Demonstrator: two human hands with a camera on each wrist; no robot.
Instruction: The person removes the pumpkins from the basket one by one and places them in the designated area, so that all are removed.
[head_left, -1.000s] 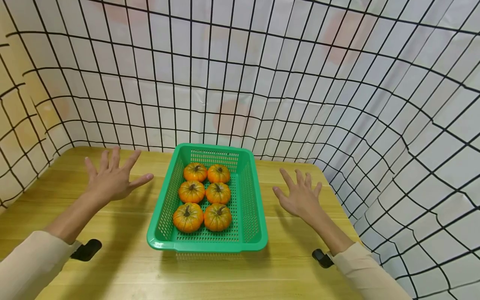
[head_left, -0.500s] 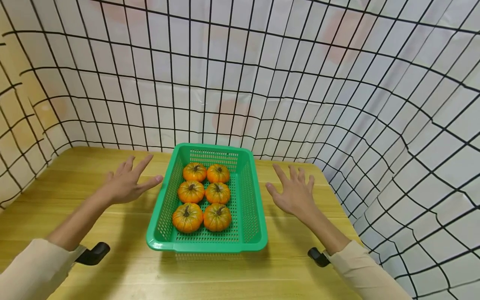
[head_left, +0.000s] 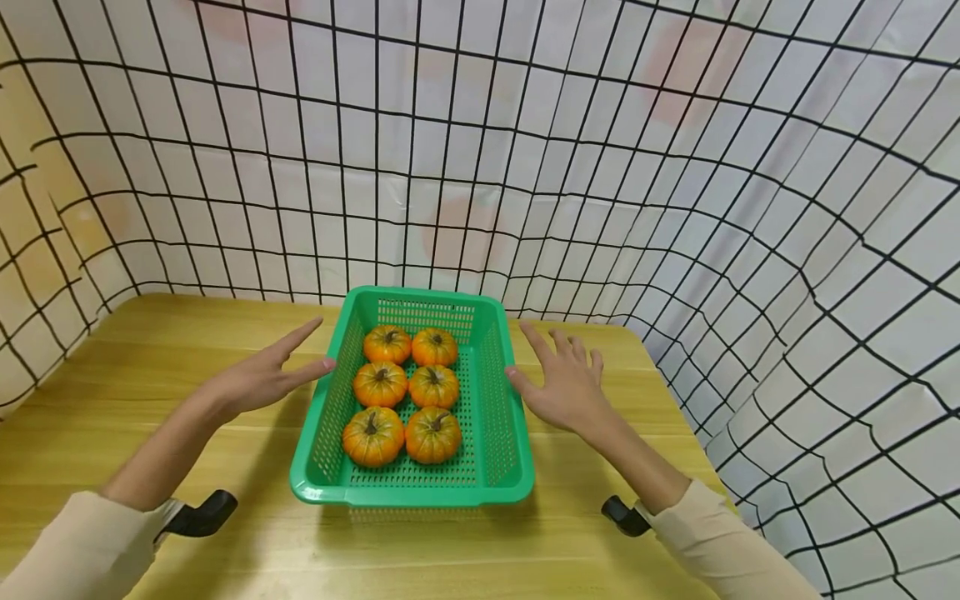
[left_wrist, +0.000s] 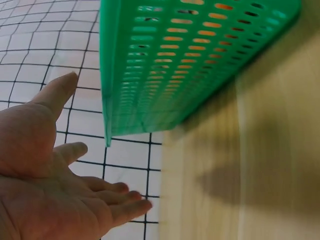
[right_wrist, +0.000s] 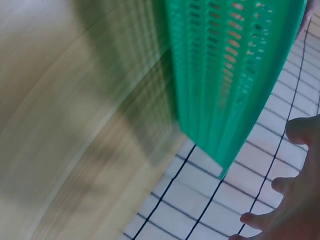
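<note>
Your wrist views are cropping your left hand at 8 o'clock, your right hand at 4 o'clock and the basket at 12 o'clock, which is mostly hiding the pumpkins there.

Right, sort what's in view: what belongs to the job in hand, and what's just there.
Seems to belong to the job:
- green basket, with the hands on either side
- six pumpkins inside it
- left hand and right hand

Just there:
- wooden table
- black-gridded backdrop
- black wrist attachments
</note>
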